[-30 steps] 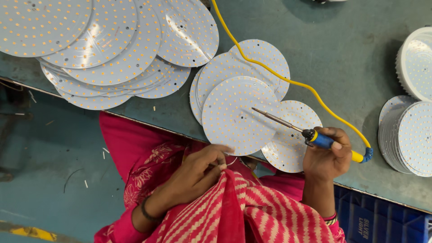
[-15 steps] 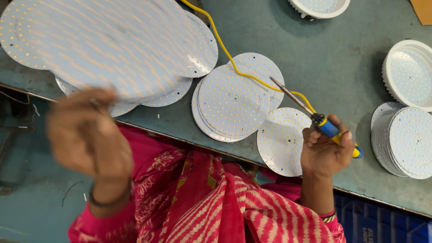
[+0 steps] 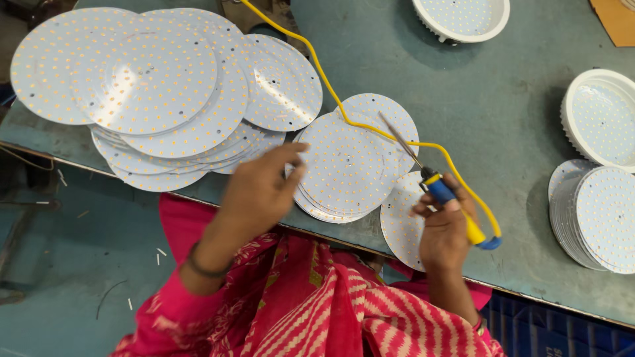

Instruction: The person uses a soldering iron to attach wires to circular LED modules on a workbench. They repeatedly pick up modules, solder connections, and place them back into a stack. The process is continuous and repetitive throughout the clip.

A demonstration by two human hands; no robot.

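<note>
My left hand (image 3: 261, 192) reaches over the table's near edge, fingers apart, its fingertips at the left rim of a small stack of round white LED boards (image 3: 347, 165). It holds nothing. My right hand (image 3: 443, 228) grips a soldering iron (image 3: 440, 192) with a blue and yellow handle, its thin tip hovering over the right part of that stack. A single LED board (image 3: 399, 228) lies partly under my right hand. To the left, a big fanned pile of larger LED boards (image 3: 152, 86) overhangs the table's edge.
The iron's yellow cable (image 3: 317, 66) runs across the green table (image 3: 503, 132) to the far side. White round lamp housings (image 3: 463, 16) (image 3: 598, 116) sit at the back and right, with another board stack (image 3: 595, 218) below them. A blue crate (image 3: 549, 330) stands under the table.
My left hand lifted a board from the middle stack, swung it left onto the big pile, and has come back empty to the middle stack. My right hand kept hold of the iron.
</note>
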